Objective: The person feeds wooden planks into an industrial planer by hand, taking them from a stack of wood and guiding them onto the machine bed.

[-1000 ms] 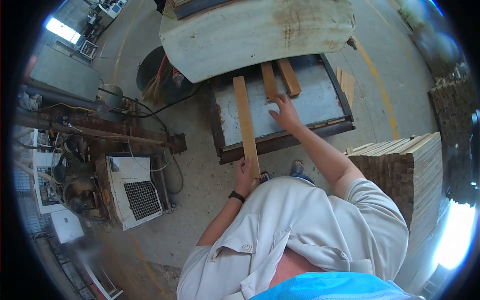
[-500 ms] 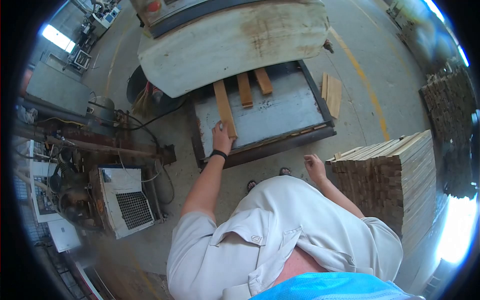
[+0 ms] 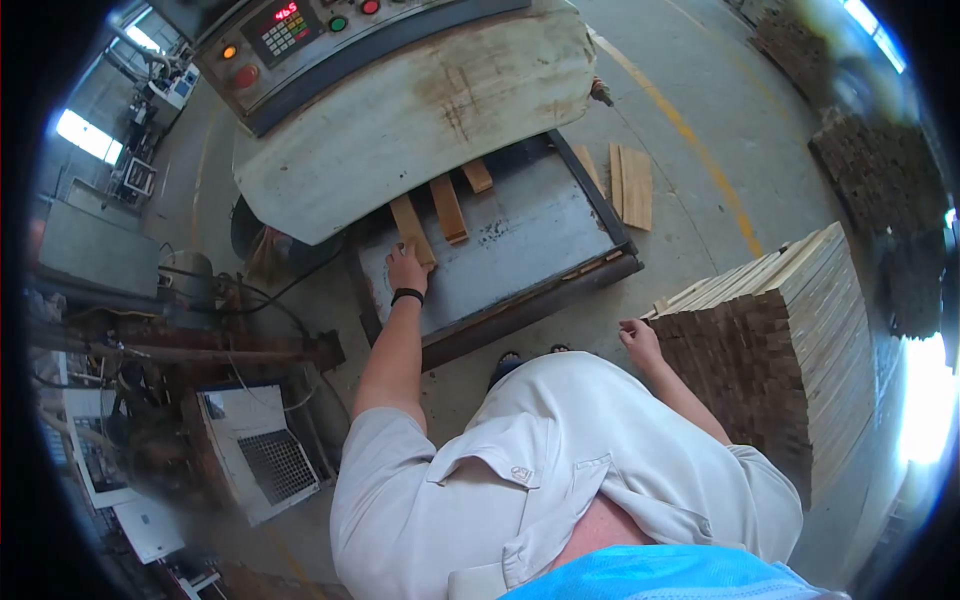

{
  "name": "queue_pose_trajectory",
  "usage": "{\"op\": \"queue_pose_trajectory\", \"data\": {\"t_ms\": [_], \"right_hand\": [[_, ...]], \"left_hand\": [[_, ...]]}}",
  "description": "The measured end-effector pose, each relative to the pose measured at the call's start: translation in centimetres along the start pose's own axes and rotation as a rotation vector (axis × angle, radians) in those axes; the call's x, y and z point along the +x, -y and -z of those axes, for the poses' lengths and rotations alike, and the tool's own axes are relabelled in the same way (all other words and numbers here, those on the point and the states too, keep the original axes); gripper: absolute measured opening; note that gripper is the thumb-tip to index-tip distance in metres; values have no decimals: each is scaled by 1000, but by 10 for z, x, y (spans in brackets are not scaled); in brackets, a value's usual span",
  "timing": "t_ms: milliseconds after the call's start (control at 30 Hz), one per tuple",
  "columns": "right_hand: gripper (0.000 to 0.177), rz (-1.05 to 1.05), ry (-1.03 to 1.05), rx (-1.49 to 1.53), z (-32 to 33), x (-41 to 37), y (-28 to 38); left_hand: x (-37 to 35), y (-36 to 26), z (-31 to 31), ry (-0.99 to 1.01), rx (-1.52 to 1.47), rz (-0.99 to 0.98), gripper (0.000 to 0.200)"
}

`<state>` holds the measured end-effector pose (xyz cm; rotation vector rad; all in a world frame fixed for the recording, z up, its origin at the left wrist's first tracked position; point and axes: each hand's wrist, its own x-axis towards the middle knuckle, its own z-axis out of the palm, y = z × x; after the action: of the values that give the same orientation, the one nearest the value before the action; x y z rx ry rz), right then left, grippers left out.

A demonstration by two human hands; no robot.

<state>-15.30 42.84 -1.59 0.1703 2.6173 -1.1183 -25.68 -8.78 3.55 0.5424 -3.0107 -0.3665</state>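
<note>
My left hand (image 3: 407, 270) is closed on the near end of a wooden board (image 3: 412, 228), which lies on the metal table (image 3: 520, 255) of a machine. The board's far end is hidden under the machine's pale hood (image 3: 420, 120). To its right, a second wooden piece (image 3: 449, 210) and a shorter third one (image 3: 478, 176) also stick out from beneath the hood. My right hand (image 3: 637, 338) hangs beside a tall stack of boards (image 3: 740, 350), its fingers curled; whether anything is in them is too small to tell.
A control panel (image 3: 290, 45) with lit buttons and a red display tops the machine. Loose boards (image 3: 634, 187) lie on the floor right of the table. At the left stands a white box with a grille (image 3: 270, 465). Darker wood stacks (image 3: 880, 210) are at the far right.
My left hand has pushed the board farther under the hood. The other two pieces also show less of their length. The view has shifted, bringing the control panel into sight.
</note>
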Motion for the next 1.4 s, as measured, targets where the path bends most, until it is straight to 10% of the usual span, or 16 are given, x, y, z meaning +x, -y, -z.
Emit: {"op": "queue_pose_trajectory", "data": {"t_ms": [467, 700, 867, 1400], "right_hand": [[34, -388, -295, 153, -101, -120, 4], [36, -758, -398, 286, -177, -247, -14], [37, -896, -524, 432, -266, -328, -58], [41, -1582, -1022, 1038, -470, -711, -10]], "left_hand": [[57, -4, 20, -55, 349, -138, 66], [0, -95, -6, 8, -34, -774, 61], [-127, -180, -31, 654, -416, -1108, 47], [-618, -185, -58, 1376, -97, -1938, 43]]}}
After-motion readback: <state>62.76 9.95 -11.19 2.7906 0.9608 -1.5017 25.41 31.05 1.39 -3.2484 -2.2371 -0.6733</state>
